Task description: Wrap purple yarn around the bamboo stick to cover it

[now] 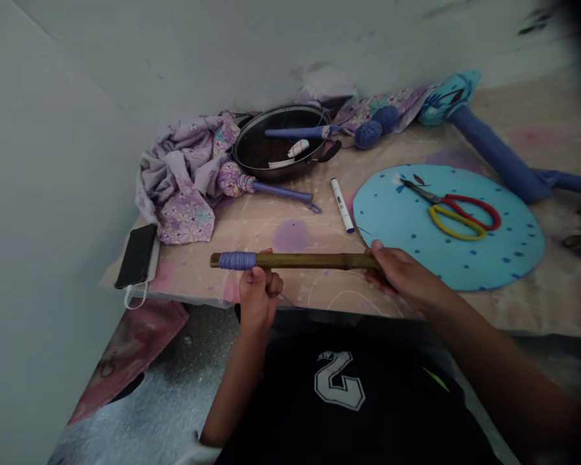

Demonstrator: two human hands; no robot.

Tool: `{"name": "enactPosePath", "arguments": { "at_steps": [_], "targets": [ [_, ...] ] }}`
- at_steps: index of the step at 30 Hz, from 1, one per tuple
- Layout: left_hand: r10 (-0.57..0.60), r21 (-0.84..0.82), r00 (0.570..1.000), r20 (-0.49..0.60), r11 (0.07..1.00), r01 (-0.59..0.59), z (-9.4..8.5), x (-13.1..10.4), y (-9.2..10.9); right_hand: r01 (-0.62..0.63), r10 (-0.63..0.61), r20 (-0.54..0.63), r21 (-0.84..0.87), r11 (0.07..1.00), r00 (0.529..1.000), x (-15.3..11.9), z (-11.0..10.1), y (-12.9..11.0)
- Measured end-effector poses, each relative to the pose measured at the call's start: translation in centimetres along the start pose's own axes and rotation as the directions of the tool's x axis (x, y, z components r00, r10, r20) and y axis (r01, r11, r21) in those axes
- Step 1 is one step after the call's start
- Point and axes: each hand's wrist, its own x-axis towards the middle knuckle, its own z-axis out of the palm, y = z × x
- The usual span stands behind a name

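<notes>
A bamboo stick [310, 261] lies level across the front of the table, held up in both hands. Blue yarn [237, 260] is wound tightly round its left end. My left hand [260, 290] is closed on the stick just right of the winding, thumb against the yarn's edge. From that hand a loose strand of yarn trails to the right and down. My right hand [397, 271] grips the stick's right end, thumb on top; that end is hidden inside the hand.
Behind the stick lie a marker [342, 205], a blue spotted round sheet [392, 194] with scissors [458, 210], and a cloth-headed stick [281, 190]. A black pan [244, 161], yarn balls [368, 135] and crumpled floral cloth [184, 174] stand along the wall. A phone [136, 256] rests front left.
</notes>
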Motion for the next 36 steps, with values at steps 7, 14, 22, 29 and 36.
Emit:
{"name": "enactPosePath", "arguments": {
  "at_steps": [7, 14, 22, 29, 36],
  "targets": [
    [0.004, -0.019, 0.999, -0.049, 1.0, -0.005, -0.4, -0.1, -0.7, 0.173, -0.174, -0.005, 0.075, 0.982, 0.985, 0.0, 0.6, 0.8],
    [-0.05, -0.038, 0.997, -0.051, 0.998, 0.048, 0.4, 0.9, -1.3, 0.057, -0.057, 0.001, -0.101, 0.993, 0.998, 0.9, -0.1, 1.1],
    [-0.035, 0.043, 0.988, 0.147, 0.999, 0.029, 4.2, 6.4, -0.3, 0.353, -0.353, -0.085, -0.01, 0.935, 0.932, 4.5, -4.3, -0.3],
    [-0.221, 0.051, 0.928, 0.299, 0.975, 0.216, 5.6, 10.8, -2.3, 0.102, -0.103, -0.293, -0.022, 0.995, 0.951, 5.8, -5.4, -0.3],
    [-0.261, 0.026, 0.936, 0.238, 0.965, 0.263, 4.5, 11.6, -4.2, 0.402, -0.392, -0.301, -0.033, 0.915, 0.869, 7.1, -5.6, 1.1]
  ]
}}
